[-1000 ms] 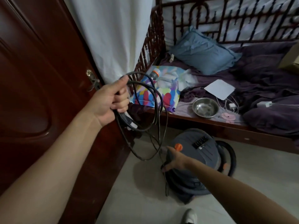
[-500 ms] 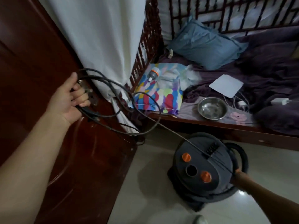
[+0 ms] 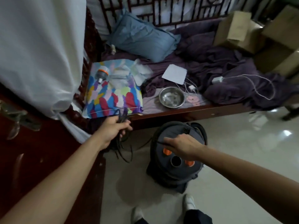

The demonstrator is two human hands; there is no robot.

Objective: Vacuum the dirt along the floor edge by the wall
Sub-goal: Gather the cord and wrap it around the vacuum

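Left hand [image 3: 113,129] fist clenched round coiled cord [image 3: 119,143]; right hand [image 3: 182,147] pinches cord strand above vacuum [image 3: 176,168].

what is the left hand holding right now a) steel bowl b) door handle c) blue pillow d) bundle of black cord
d: the left hand grips the looped black cord, to the left of the vacuum.
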